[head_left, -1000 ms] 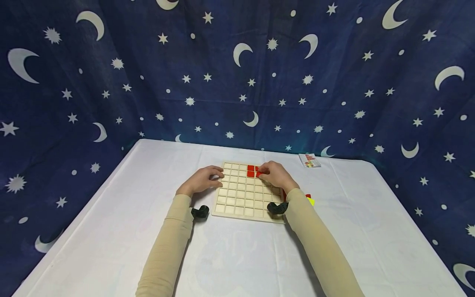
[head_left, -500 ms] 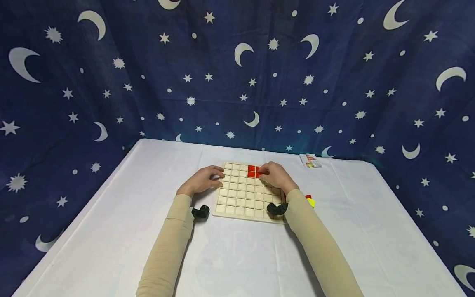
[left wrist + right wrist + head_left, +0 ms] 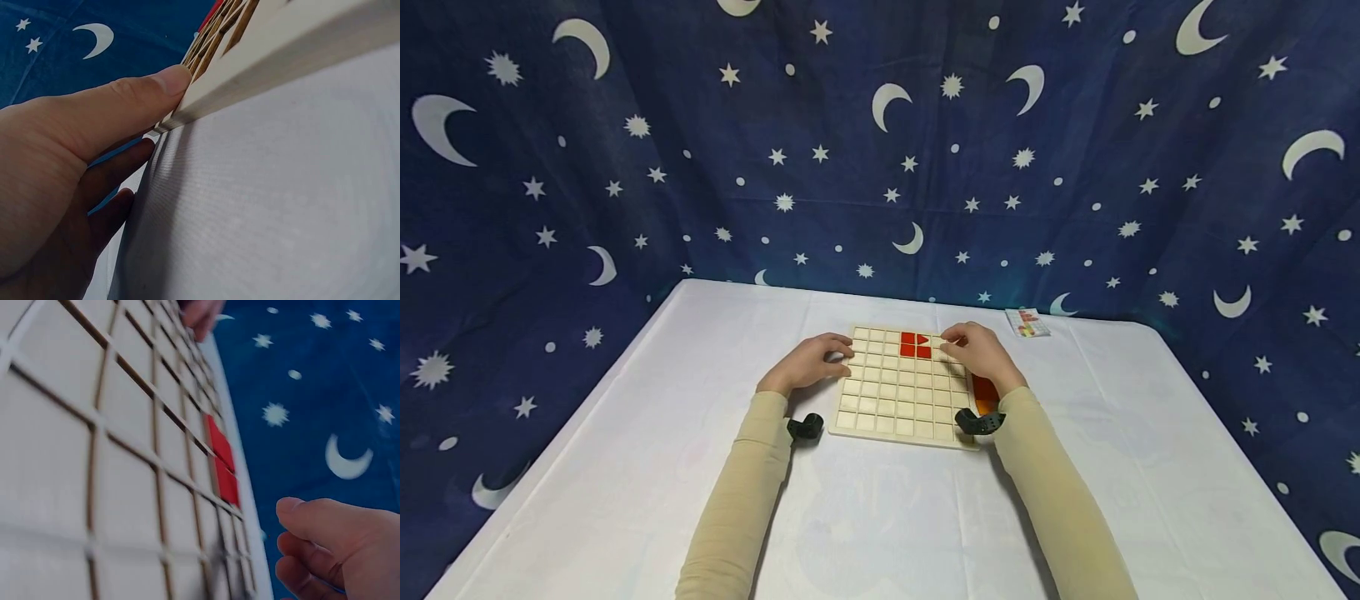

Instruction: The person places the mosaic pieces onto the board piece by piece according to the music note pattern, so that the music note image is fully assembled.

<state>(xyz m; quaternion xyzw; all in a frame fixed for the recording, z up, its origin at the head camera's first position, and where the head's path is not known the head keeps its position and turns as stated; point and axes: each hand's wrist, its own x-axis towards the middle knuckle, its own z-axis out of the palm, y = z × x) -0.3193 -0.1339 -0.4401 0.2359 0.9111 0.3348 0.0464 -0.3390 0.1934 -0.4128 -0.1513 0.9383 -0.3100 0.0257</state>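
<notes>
A wooden grid board [image 3: 886, 392] lies flat on the white table. Several red tiles [image 3: 907, 351] sit together in its far-row cells; one, a red triangular tile [image 3: 922, 339], covers only part of its cell. My left hand [image 3: 808, 364] rests at the board's left edge, and in the left wrist view its thumb [image 3: 172, 81] touches the frame. Over the board's far right part is my right hand [image 3: 981, 354], just right of the red tiles. Its fingers are loosely bent, with nothing seen between them in the right wrist view.
Red and orange pieces [image 3: 985, 393] lie beside the board's right edge, partly hidden by my right wrist. A printed card [image 3: 1027, 322] with a coloured grid pattern lies at the back right. A dark blue star-and-moon curtain [image 3: 820, 208] hangs behind the white table [image 3: 880, 517].
My right hand has let go of the red triangular tile and moved right, uncovering the red tiles. The left hand has stayed at the board's edge.
</notes>
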